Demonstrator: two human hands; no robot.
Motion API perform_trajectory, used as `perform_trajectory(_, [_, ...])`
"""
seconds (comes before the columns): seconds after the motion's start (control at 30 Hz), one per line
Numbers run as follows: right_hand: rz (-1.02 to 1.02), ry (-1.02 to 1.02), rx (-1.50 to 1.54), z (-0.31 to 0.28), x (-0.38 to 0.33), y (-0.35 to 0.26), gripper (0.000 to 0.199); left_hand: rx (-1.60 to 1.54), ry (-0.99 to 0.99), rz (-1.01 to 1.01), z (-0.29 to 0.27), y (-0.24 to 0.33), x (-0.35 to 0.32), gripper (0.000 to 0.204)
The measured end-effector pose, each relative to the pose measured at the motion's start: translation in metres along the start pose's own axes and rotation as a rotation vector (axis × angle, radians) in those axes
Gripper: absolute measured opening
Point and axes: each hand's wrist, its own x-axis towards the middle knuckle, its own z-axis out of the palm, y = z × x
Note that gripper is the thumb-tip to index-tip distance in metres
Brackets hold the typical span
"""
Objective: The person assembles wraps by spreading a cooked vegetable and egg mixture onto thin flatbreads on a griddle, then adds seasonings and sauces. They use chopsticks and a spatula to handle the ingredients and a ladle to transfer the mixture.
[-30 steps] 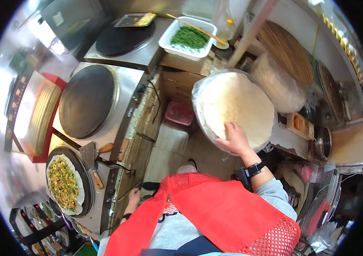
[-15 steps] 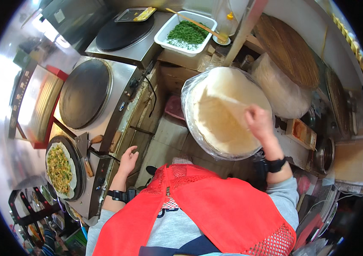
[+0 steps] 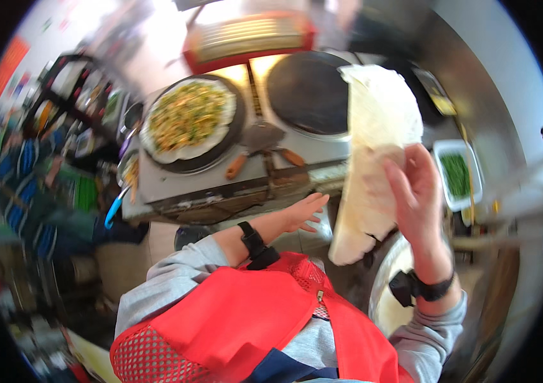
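My right hand [image 3: 417,191] holds up a thin pale sheet of dough [image 3: 373,153], which hangs down in front of the cooker. My left hand [image 3: 305,212] is open with fingers spread, just left of the sheet's lower edge and not touching it. Behind the sheet lies an empty dark round griddle [image 3: 309,92]. To its left a second griddle [image 3: 189,124] carries a flatbread covered with yellow and green topping. Below my right wrist is a round metal pan [image 3: 391,287] with more pale dough.
A spatula [image 3: 262,137] and orange-handled tools [image 3: 236,166] lie between the griddles. A white tray of chopped greens [image 3: 456,175] sits at the right. A red-edged appliance [image 3: 246,35] stands behind the cooker. Cluttered shelves [image 3: 73,108] fill the left side.
My view has swung from the dough pan toward the cooker. My right hand has lifted a dough sheet out of the pan and raised it; my left hand came up beside it.
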Motion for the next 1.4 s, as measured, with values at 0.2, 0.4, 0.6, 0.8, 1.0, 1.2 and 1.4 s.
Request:
perform_trajectory(0.2, [-0.075, -0.245, 0.559, 0.15, 0.115, 0.012, 0.005, -0.409, -0.029, 0.858, -0.119, 0.082, -0.103, 0.043])
perform_trajectory(0.4, [0.188, -0.138, 0.606, 0.249, 0.197, 0.12, 0.007, -0.311, 1.004, 1.113, -0.321, 0.118, -0.211, 0.067])
perform_trajectory(0.6, [0.323, -0.191, -0.172, 0.32, 0.222, 0.263, 0.023, 0.756, 1.784, 0.459, -0.381, 0.111, -0.198, 0.094])
perform_trajectory(0.8, [0.127, -0.285, -0.783, 0.306, 0.212, 0.268, 0.043, 1.349, 1.464, 0.373, -0.359, 0.138, -0.136, 0.083])
perform_trajectory(1.0, [0.096, -0.426, -0.797, 0.275, 0.189, 0.213, 0.042, 1.361, 1.193, -0.048, -0.367, 0.13, -0.108, 0.079])
perform_trajectory(1.2, [-0.175, -0.562, -0.597, 0.295, 0.176, 0.193, 0.034, 1.301, 1.14, -0.034, -0.37, 0.127, -0.106, 0.083])
perform_trajectory(1.4, [-0.217, -0.667, -0.445, 0.302, 0.172, 0.182, 0.036, 0.586, 1.239, 0.748, -0.416, 0.162, -0.159, 0.095])
